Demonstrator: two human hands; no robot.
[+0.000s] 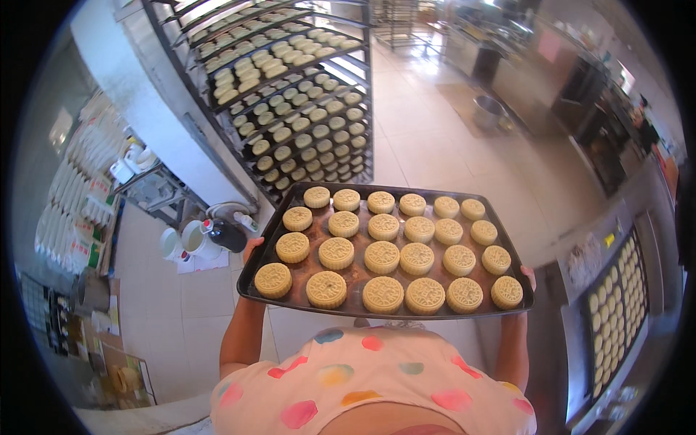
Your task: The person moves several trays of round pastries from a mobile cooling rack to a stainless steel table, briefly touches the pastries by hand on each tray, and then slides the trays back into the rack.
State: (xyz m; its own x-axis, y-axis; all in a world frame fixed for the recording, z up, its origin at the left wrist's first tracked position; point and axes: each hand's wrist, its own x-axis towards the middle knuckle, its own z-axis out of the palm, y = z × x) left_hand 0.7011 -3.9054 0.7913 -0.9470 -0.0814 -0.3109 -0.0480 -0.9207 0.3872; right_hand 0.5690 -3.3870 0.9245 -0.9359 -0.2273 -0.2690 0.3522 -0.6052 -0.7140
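I carry a dark baking tray [355, 286] in front of my body, with its long sides running left to right. Rows of round, pale golden mooncakes [382, 257] with patterned tops and fluted sides stand on it. At the tray's left edge is my left hand [252, 249], closed on the rim. My right hand [528, 277] grips the opposite edge. Most of the fingers of both hands are hidden by the tray.
A tall metal rack [370, 94] filled with trays of pale mooncakes stands ahead on the left. To my right, another mooncake tray [616, 312] lies on a metal surface. A dark jug [226, 235] and white buckets [199, 239] sit on the floor at left; a metal pot [489, 112] is farther off.
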